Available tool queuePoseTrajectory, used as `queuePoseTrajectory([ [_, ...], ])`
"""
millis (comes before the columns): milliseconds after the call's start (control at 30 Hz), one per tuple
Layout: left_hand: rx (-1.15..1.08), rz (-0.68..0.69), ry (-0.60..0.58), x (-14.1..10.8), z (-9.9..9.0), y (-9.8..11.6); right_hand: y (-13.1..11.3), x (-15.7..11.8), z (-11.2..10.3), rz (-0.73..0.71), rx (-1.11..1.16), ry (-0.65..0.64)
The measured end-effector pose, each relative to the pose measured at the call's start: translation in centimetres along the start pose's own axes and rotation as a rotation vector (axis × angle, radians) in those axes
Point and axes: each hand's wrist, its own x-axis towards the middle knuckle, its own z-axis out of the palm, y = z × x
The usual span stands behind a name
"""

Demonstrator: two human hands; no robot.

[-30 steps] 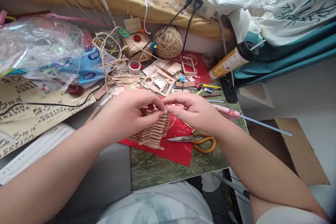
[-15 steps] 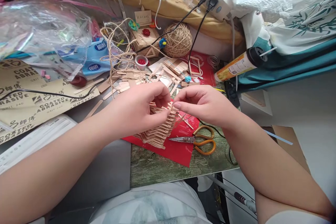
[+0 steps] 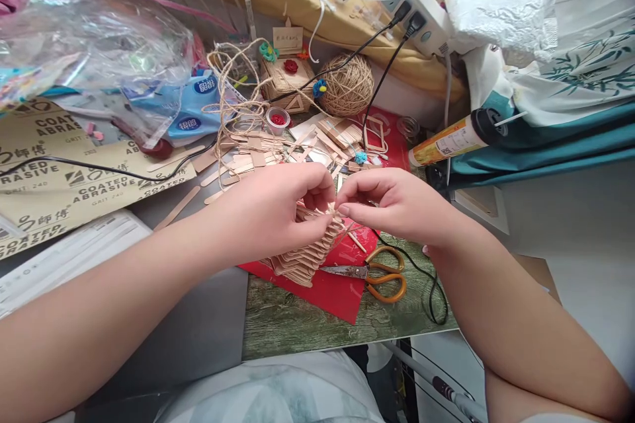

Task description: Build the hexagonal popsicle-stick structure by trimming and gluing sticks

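A layered stack of wooden craft sticks [image 3: 302,261] stands on a red sheet [image 3: 342,301], its sides stepped and zigzagged. Over its top corner my left hand [image 3: 297,205] curls, thumb and forefinger closed in a pinch. My right hand [image 3: 387,201] meets it there from the other side, also pinching, with its fingertips nearly touching the left ones. Whatever small piece lies between the fingertips is hidden. My left hand covers much of the stack's upper part. Scissors with orange handles [image 3: 387,274] lie beside the stack, blades toward it.
Loose craft sticks [image 3: 258,152] are strewn behind my hands, near a ball of twine [image 3: 347,84] and a wooden box [image 3: 282,86]. A cup with a black lid [image 3: 451,139] leans at the right. Black cables [image 3: 381,79] cross the back. Sandpaper sheets [image 3: 99,175] lie left.
The view has shifted slightly, so the background sits a little further right and lower. Both hands stay pinched together at the stack's top corner.
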Motion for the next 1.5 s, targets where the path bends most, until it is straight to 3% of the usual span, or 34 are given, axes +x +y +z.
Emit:
queuePoseTrajectory([
  [400, 0.0, 0.012, -0.046, -0.2, 0.1, -0.2, 0.4, 0.4, -0.2, -0.01, 0.062, -0.114],
  [1067, -0.013, 0.048, -0.059, -0.1, 0.0, 0.0, 0.2, 1.1, -0.3, -0.021, 0.029, -0.185],
  [1200, -0.002, 0.07, -0.075, -0.1, 0.0, -0.2, 0.2, 1.1, -1.0, -0.082, -0.039, -0.192],
  [1333, 0.035, 0.058, -0.058, 0.0, -0.2, -0.5, -0.4, 0.9, -1.6, -0.128, -0.125, -0.159],
  [1500, 0.061, 0.04, -0.035, 0.0, -0.2, -0.6, -1.0, 0.7, -1.7, -0.079, -0.107, -0.073],
])
